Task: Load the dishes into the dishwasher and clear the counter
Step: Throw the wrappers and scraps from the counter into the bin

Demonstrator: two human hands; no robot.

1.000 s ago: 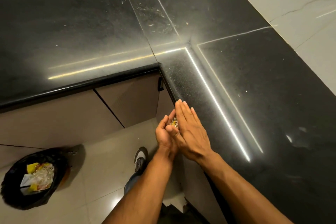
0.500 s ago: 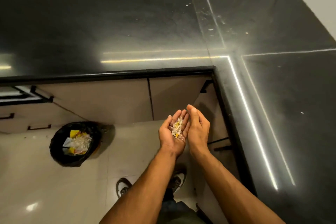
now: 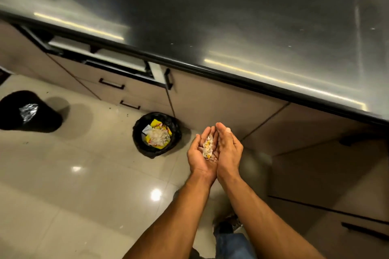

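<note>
Two hands show in the head view, held side by side over the floor (image 3: 63, 185), little fingers touching, palms turned up and inward to make a shallow cup; the left hand (image 3: 201, 153) lies palm up with its fingers gently curved, and a small heap of food scraps (image 3: 208, 147), white and yellow bits, rests along its palm and fingers; the right hand (image 3: 228, 151) stands on edge against it, fingers straight and close together, walling in the scraps without gripping them; neither hand pinches or closes round anything. Both bare forearms run up from the lower edge of the picture, and below them a shoe and a denim trouser leg (image 3: 229, 242) are partly seen. To the left of the hands, near but apart, a round bin (image 3: 139, 132) lined with a black bag stands on the pale glossy floor against the cabinet fronts (image 3: 210, 103); it holds white scraps and yellow wrappers. Further left, well apart, a second black bin (image 3: 42, 115) stands on the floor with something shiny and crumpled on top. Above the cabinets the dark polished table (image 3: 231, 17) crosses the picture at a slant, blurred, with streaks of reflected light; under its left part a drawer (image 3: 99, 52) stands pulled out, its contents not clear.
</note>
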